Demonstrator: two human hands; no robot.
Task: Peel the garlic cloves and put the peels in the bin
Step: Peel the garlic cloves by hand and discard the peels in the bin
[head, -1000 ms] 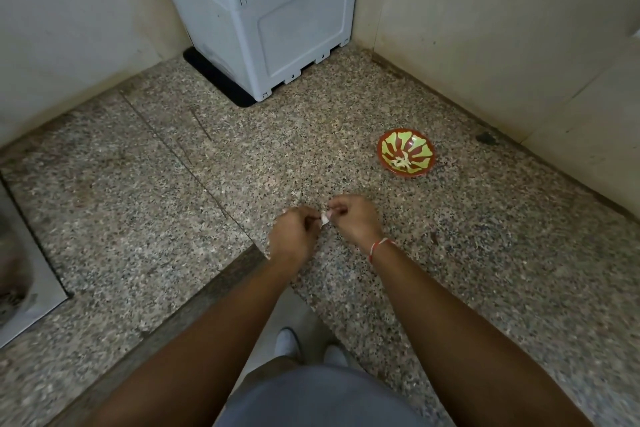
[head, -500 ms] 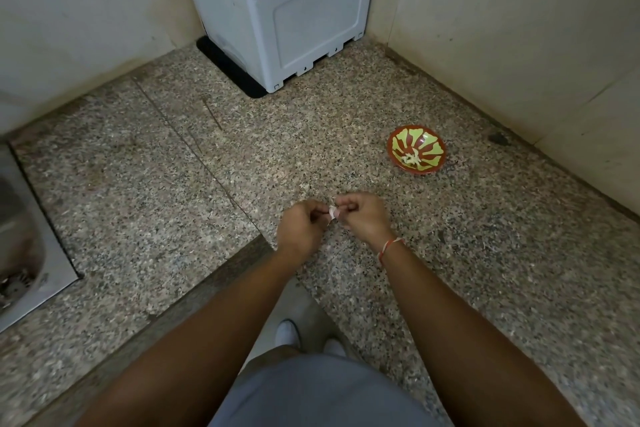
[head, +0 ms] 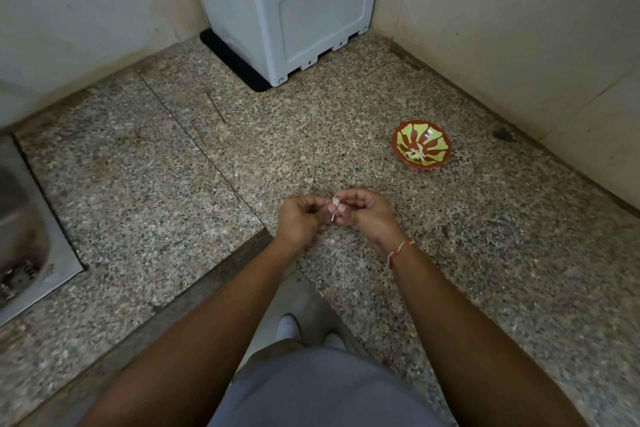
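Over the speckled granite counter (head: pixel 145 184), my left hand (head: pixel 300 221) and my right hand (head: pixel 365 215) meet fingertip to fingertip. Between them they pinch a small pale garlic clove (head: pixel 335 205) with papery skin sticking out. A red thread circles my right wrist. To the far right stands a small red and green bowl (head: pixel 436 140) with several pale garlic pieces (head: pixel 416 153) in its bottom. No bin is in view.
A grey plastic box-shaped appliance (head: pixel 287 7) stands in the far corner on a black mat. A steel sink (head: pixel 24 236) with a drain lies at the left edge. Cream walls close the back and right. The counter's notched front edge lies below my forearms.
The view has shifted, so the bowl and appliance sit further right in frame. My fingers have turned the clove, and more loose skin shows between the fingertips.
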